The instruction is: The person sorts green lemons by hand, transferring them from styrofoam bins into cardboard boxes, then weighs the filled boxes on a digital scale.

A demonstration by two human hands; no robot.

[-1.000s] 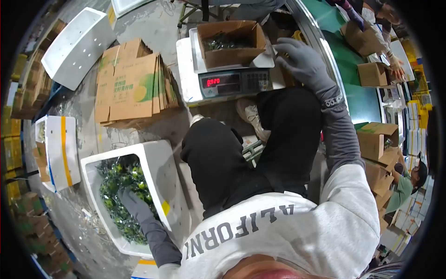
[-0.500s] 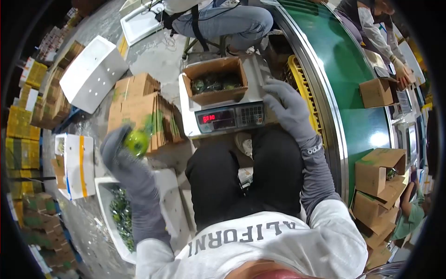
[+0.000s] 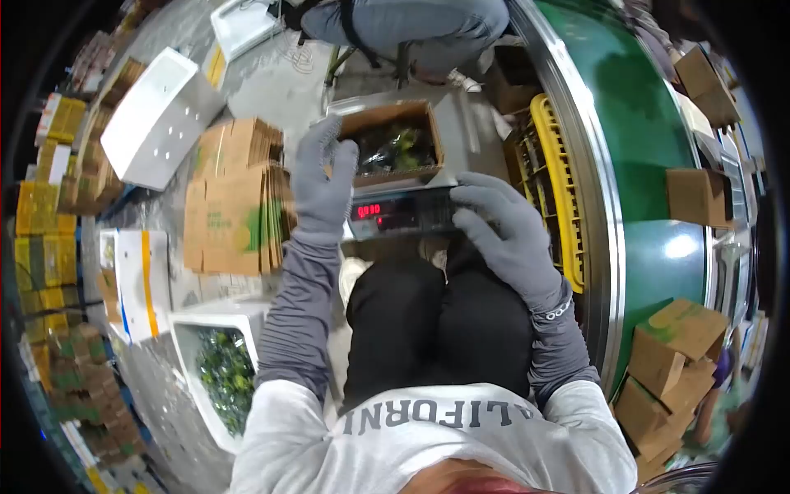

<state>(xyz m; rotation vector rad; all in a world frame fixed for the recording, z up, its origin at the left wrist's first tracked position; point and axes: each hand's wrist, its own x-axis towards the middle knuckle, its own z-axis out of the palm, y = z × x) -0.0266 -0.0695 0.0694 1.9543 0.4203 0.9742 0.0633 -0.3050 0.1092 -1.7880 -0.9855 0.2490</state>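
A small cardboard box sits on a digital scale in front of my knees. Inside it are dark green round fruits in shiny clear wrap, with a brighter green wrapped fruit on top. My left hand, in a grey glove, is at the box's left side, thumb and fingers apart, holding nothing visible. Over the scale's right end, near its keypad, my right hand has its gloved fingers spread and is also without any object. Blurred red digits glow on the display.
Left of me stand flattened cartons and a white foam box holding wrapped green fruit. On my right are a yellow crate and a green conveyor belt. Another person's legs are ahead.
My left hand has moved from the lower left, where it held a green fruit, to the box's left side and now shows no fruit. A brighter green fruit shows in the box.
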